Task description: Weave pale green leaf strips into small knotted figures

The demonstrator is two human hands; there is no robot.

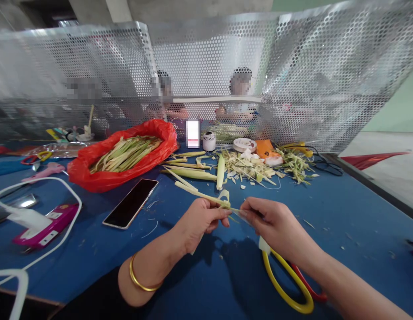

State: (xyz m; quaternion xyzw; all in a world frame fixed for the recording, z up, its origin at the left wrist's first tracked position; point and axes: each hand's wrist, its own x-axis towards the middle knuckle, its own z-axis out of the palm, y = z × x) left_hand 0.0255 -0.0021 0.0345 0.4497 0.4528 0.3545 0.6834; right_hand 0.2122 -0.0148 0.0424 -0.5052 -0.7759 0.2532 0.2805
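My left hand (206, 218) is closed on a pale green plant stalk (196, 192), whose long end points away to the upper left. A small knot-like bunch with a curled loop (224, 198) sits at the stalk's near end, by my left fingertips. My right hand (268, 218) pinches a thin strip (235, 210) that runs from this bunch. Both hands are just above the blue table. Below my right forearm lies a pair of scissors with yellow and red handles (288, 278), its blades hidden. Beyond my hands lie loose stalks (191, 172) and a short, broad green piece (220, 171).
A red plastic bag (81, 171) holds many long leaves. Left are a phone (130, 203), a magenta power strip (48, 229) and a white cable (71, 195). Leaf scraps (249, 166), a white canister (209, 141) and an orange packet (267, 151) lie before a perforated metal screen (206, 53); people sit behind it.
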